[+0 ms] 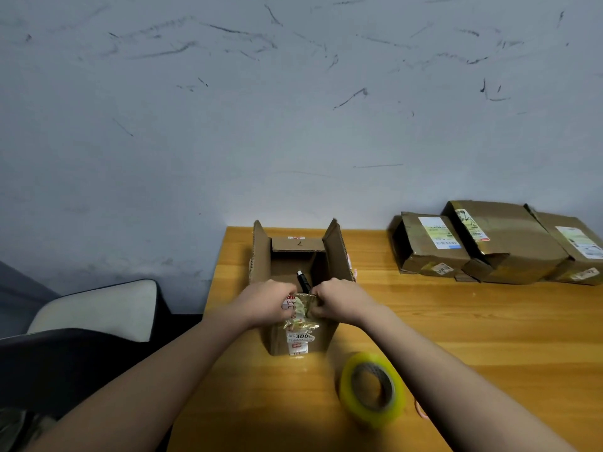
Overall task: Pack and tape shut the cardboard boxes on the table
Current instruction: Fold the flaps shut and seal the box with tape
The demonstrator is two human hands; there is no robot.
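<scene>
Hands (pixel 301 303) curled on box flap (pixel 301 308)

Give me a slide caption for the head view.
Both hands, left hand and right hand, grip the open cardboard box near flap; tape roll beside.

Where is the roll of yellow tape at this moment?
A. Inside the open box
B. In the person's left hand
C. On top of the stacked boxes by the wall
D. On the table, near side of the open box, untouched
D: the tape roll sits on the table nearer than the open box, while the left hand and right hand both grip the box's near flap.
</scene>
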